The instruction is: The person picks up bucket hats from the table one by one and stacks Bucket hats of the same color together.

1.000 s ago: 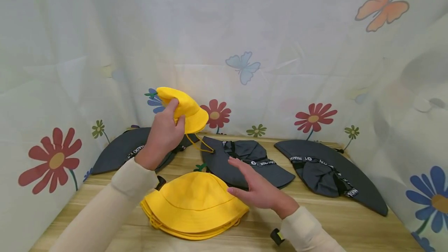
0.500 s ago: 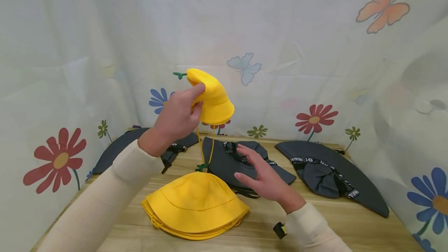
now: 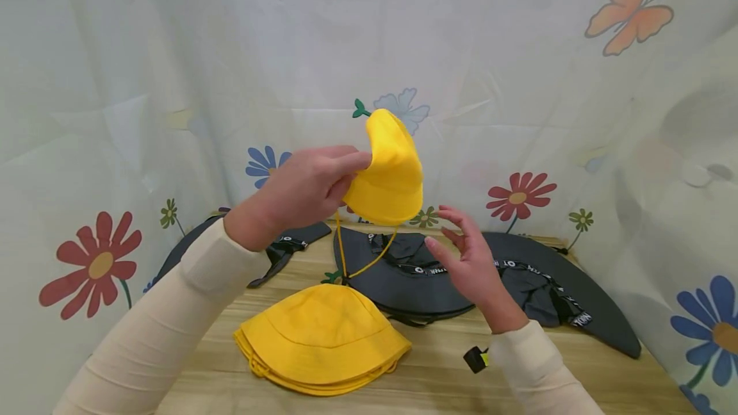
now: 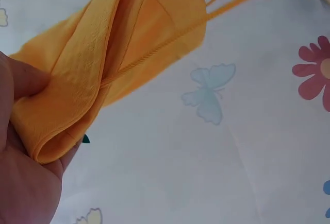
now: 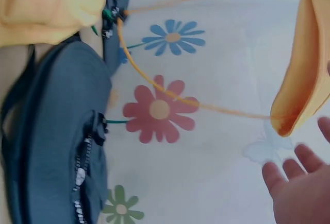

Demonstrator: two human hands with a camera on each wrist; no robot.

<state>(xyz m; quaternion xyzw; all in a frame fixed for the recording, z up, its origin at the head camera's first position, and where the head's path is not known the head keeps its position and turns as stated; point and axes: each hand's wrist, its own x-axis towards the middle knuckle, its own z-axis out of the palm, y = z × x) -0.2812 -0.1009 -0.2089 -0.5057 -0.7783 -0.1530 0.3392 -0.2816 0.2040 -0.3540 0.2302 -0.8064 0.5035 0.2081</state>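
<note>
My left hand (image 3: 308,181) pinches a folded yellow bucket hat (image 3: 393,168) by its brim, holding it up in the air in front of the curtain. A green sprout sticks out from the hat's crown, and its yellow chin cord (image 3: 369,268) hangs down in a loop. In the left wrist view the thumb presses on the yellow fabric (image 4: 67,85). My right hand (image 3: 473,268) is raised to the right of the hat, fingers relaxed and slightly bent, apart from it. Below lies a stack of yellow bucket hats (image 3: 323,338) with a green sprout on top.
Dark grey wide-brimmed hats lie along the back of the wooden table (image 3: 213,383): one in the middle (image 3: 415,293), one at the right (image 3: 599,300), one at the left (image 3: 190,242), partly behind my left arm. A flower-printed white curtain (image 3: 507,95) surrounds the table.
My left hand has carried the yellow bucket hat up and to the right, from the left side to the middle. My right hand has moved rightward and slightly up.
</note>
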